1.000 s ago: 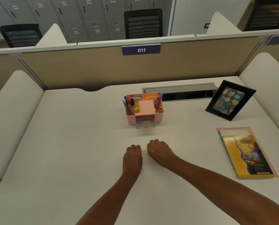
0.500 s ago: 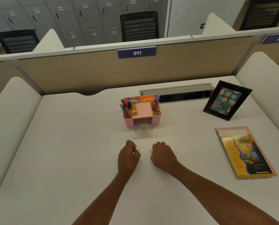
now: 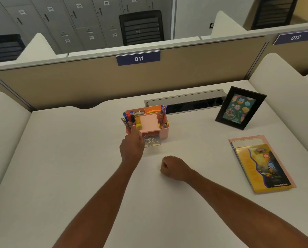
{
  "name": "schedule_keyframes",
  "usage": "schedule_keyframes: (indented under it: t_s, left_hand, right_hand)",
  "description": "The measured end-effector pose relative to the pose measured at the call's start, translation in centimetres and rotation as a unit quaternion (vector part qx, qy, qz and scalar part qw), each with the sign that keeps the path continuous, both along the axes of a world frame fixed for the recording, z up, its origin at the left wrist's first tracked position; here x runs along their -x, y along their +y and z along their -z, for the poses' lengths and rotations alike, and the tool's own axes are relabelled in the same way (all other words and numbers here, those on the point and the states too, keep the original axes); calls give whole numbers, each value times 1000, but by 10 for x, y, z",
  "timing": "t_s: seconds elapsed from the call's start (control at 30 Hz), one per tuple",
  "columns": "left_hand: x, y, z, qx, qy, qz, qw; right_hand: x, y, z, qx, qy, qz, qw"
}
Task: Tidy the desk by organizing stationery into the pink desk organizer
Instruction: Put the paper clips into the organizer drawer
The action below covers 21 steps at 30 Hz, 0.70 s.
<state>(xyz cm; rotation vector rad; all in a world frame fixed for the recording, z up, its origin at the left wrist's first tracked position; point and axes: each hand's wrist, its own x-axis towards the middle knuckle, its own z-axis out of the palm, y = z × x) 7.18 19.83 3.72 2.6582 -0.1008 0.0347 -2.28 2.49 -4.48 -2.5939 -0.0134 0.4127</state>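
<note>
Our left hand (image 3: 131, 147) extended to pink desk organizer (image 3: 163, 133), fingertips curled at its front-left corner, touching edge of clear pull-out drawer (image 3: 152, 142) holding paper clips (image 3: 150, 140). Drawer lies at 3 o'clock from left fingertips, its long axis running toward us, 6 to 12 o'clock. Cannot tell whether left hand pinches anything. Right hand (image 3: 173, 168) fisted on desk (image 3: 60, 158), small pale item at knuckles, unidentifiable. Left hand nearer drawer; we judge next drop goes there.

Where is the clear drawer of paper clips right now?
Head view, desk centre: the clear drawer sticks out from the front of the pink organizer, with the left hand at its left edge.
</note>
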Motion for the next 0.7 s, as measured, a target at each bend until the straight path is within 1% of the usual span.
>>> schedule_keyframes:
  t_s: [0.1, 0.37, 0.47, 0.6, 0.7]
  left_hand:
    - [-6, -4, -1, -54, 9, 28, 998]
    - [-14, -7, 2, -102, -17, 63, 993]
    - [-14, -8, 3, -78, -23, 50, 995]
    - [-5, -3, 3, -3, -28, -3, 1000]
    - [7, 7, 4, 65, -28, -46, 996]
  right_hand:
    - [-2, -3, -2, -8, 16, -7, 1000]
    - [-2, -6, -7, -29, 28, -9, 999]
    - [-1, -5, -9, -29, 29, 1, 999]
    - [-1, -5, -9, -43, 38, 17, 998]
    - [-3, -9, -13, -109, 58, 58, 991]
